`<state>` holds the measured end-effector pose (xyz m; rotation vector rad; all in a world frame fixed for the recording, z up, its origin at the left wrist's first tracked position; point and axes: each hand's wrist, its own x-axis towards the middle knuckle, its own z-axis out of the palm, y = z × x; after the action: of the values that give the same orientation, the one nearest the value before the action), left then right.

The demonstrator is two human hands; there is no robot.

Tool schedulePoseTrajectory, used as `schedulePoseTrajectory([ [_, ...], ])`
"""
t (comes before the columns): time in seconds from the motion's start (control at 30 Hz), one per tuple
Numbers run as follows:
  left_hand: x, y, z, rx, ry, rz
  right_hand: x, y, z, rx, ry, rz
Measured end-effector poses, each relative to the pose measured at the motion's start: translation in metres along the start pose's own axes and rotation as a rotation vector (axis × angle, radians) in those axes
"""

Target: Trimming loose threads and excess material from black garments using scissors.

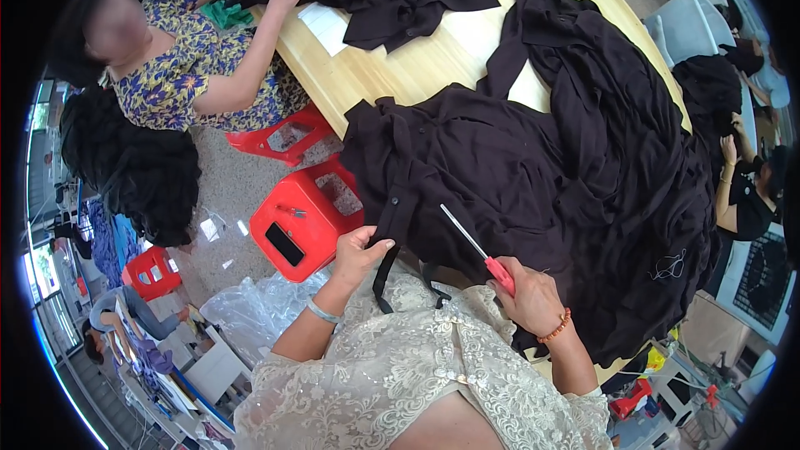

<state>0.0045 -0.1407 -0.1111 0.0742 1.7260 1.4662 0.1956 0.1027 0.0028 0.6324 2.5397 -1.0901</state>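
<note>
A dark garment (467, 150), nearly black, is spread at the near edge of the table, its button placket running toward me. My left hand (357, 254) pinches the placket's near end between thumb and fingers, below a dark button (395, 201). In my right hand (533, 296) is a screwdriver-like tool (498, 271) with a red handle and a long thin metal shaft. Its shaft points up and left over the cloth, toward the placket. A black strap (383, 279) hangs beside my left hand.
More dark garments (600, 92) are heaped across the wooden table (333, 87). On my left, a red stool (321, 258) carries a phone (284, 243) and small thread snips (291, 211). A co-worker (183, 67) handles dark cloth at the far left. Loose white thread (668, 267) lies on the right-hand cloth.
</note>
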Motion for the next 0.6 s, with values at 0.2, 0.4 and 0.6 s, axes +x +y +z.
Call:
schedulePoseTrajectory([
  [0.2,-0.006,0.004,0.004,-0.04,0.008,0.058,0.001,-0.008,-0.002,0.023,-0.063,-0.096],
  [0.4,-0.002,0.022,0.023,0.366,0.06,0.394,-0.002,-0.017,-0.005,0.041,-0.12,-0.124],
  [0.6,0.003,0.043,0.037,0.538,0.118,0.543,-0.008,-0.02,-0.012,-0.002,-0.151,-0.11],
])
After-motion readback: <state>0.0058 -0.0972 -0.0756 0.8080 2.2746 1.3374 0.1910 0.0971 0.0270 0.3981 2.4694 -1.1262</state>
